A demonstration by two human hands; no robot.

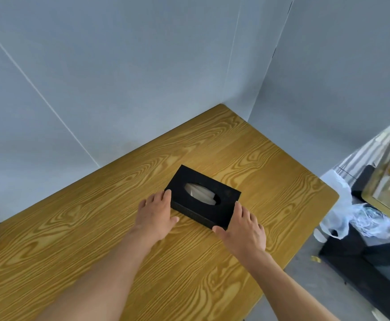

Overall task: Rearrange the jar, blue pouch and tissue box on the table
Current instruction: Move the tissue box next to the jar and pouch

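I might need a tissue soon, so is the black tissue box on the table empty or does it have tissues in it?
Not empty: pale tissue shows through the oval opening on top of the tissue box. How full it is cannot be told.

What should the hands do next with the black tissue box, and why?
Probably press in at both ends and lift or slide the tissue box. The left hand sits at its left end and the right hand at its right end, both open, fingers along the sides. The box lies flat on the table. No jar or pouch shows.
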